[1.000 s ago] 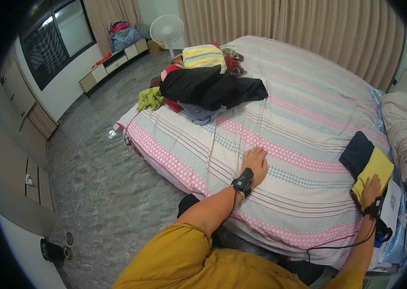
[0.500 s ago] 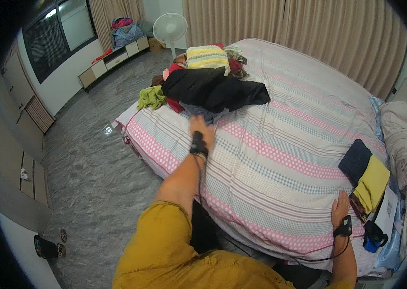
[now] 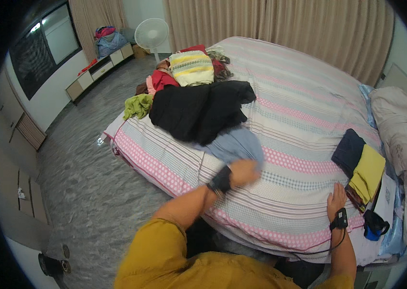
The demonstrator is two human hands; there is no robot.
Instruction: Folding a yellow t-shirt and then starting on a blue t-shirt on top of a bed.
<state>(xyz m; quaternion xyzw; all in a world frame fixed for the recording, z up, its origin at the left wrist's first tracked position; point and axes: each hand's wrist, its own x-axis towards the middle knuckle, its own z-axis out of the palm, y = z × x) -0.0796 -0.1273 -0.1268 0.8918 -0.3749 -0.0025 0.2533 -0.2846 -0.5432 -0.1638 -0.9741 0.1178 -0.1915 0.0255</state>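
My left hand point(image 3: 243, 173), blurred by motion, is closed on the edge of a grey-blue garment point(image 3: 235, 146) at the middle of the bed. Part of that cloth is hidden under a black garment point(image 3: 198, 108), which lies spread out beyond it. Farther back the black garment meets a heap with a yellow-and-white striped cloth point(image 3: 191, 67), red pieces point(image 3: 164, 79) and a green cloth point(image 3: 137, 106). My right hand point(image 3: 337, 200) rests flat on the bedsheet, fingers stretched, beside a folded yellow garment point(image 3: 367, 173) and a folded dark blue garment point(image 3: 349, 150).
The bed point(image 3: 304, 139) has a striped, dotted sheet. Pillows point(image 3: 401, 139) lie along its right side, near a blue-and-black strap-like item point(image 3: 374, 225). A cable runs from my right wrist. A white fan point(image 3: 151, 33) and a low cabinet point(image 3: 100, 72) stand at far left.
My left hand has drawn the grey-blue garment out from the heap, toward me and to the right. The black garment has shifted and spread nearer. My right hand stays on the bed.
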